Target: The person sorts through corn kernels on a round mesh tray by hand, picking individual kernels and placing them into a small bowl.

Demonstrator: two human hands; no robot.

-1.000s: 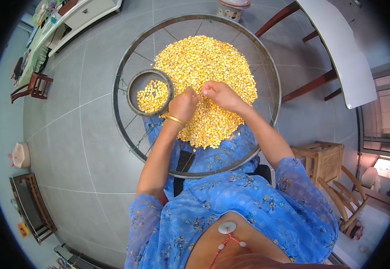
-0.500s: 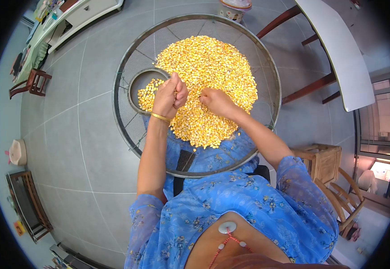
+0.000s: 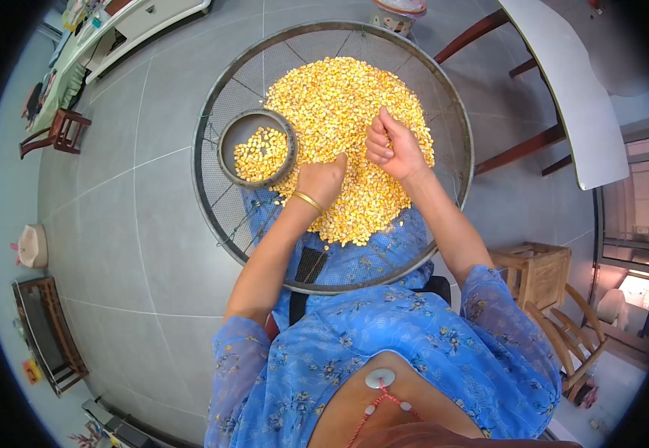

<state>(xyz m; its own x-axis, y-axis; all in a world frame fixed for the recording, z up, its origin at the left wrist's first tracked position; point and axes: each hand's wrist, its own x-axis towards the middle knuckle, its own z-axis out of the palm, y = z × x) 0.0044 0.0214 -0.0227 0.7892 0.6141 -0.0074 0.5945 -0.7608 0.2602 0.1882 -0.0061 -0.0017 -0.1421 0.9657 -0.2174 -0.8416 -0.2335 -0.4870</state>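
A wide round mesh sieve [image 3: 211, 196] rests across the blue-clad lap. It holds a big heap of yellow corn kernels [image 3: 332, 97]. Toward its left side sits a small round grey bowl [image 3: 292, 153] with some kernels inside. My left hand [image 3: 322, 181], with a gold bracelet at the wrist, is closed with knuckles up, low at the near part of the heap. My right hand [image 3: 394, 145] is curled into a fist over the heap's right side, thumb uppermost. What either hand holds is hidden inside the fingers.
A white-topped table [image 3: 563, 82] with dark red legs stands at the right. Beside the sieve's lower right is a wooden chair [image 3: 537, 272]. A patterned bucket [image 3: 395, 19] stands beyond the far rim. A small wooden stool [image 3: 63, 133] and a white cabinet [image 3: 145, 26] are at the left.
My left hand has dropped from beside the bowl to the near side of the heap, turning knuckles up. My right hand has moved up and right, turning thumb up. The bowl now shows fully.
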